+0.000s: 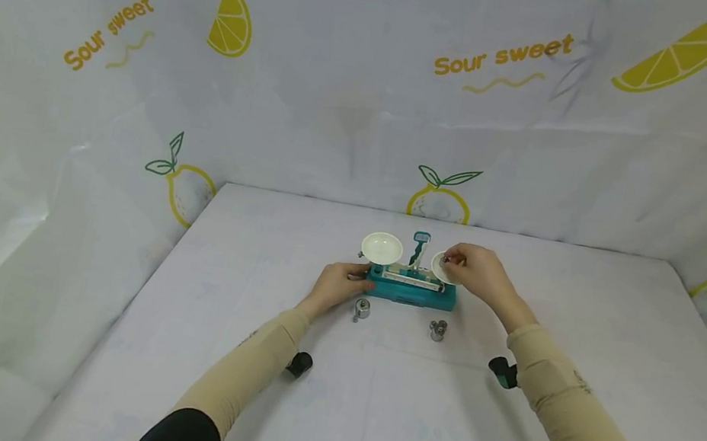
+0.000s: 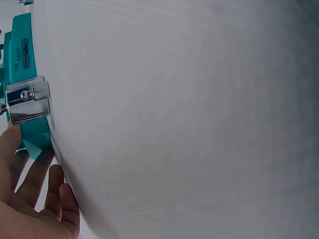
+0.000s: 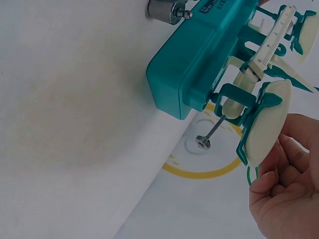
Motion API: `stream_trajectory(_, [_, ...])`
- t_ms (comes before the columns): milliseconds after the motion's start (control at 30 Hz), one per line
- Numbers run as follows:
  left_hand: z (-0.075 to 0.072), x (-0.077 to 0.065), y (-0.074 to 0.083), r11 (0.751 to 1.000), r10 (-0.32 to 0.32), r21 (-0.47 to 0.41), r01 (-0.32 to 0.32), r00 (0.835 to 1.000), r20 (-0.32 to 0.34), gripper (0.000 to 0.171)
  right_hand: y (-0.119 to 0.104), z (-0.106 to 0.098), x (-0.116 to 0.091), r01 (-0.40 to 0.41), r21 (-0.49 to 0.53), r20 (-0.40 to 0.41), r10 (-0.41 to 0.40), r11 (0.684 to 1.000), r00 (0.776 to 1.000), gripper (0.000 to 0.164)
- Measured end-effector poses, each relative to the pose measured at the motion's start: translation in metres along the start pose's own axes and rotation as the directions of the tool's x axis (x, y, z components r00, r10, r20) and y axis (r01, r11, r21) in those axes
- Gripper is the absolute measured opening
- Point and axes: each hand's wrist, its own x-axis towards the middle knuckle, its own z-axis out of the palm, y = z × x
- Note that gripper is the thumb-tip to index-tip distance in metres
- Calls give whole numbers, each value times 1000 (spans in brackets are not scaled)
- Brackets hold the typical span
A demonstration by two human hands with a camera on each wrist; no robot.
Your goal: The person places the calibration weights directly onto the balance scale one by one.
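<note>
A teal balance scale (image 1: 411, 294) with two cream pans stands on the white table. My left hand (image 1: 338, 285) grips the left end of its base, the thumb at the front and fingers around the end; the ring and little fingers are loosely bent in the left wrist view. Over the right pan (image 3: 271, 124), my right hand (image 1: 472, 267) pinches a small metal weight (image 1: 445, 260) between thumb and fingertips. In the right wrist view the curled fingers are right at that pan's rim and hide the weight. The left pan (image 1: 382, 248) holds nothing visible.
In front of the scale stand two shiny metal weights, one at the left (image 1: 363, 308) and one at the right (image 1: 438, 330), with smaller ones by them. The table's far edge (image 1: 329, 201) meets a white cloth backdrop printed with lemons.
</note>
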Motion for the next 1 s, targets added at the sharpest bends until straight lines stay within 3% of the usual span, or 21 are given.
stream_trajectory(633, [1, 1, -1, 1000, -3, -4, 3, 1000, -1, 48, -1, -8, -29, 59, 1, -71, -58, 998, 996, 23])
stream_trajectory(1000, [0, 0, 0, 1000, 12, -4, -12, 1000, 0, 48, 12, 13, -55, 121, 41, 1, -121, 992, 993, 18])
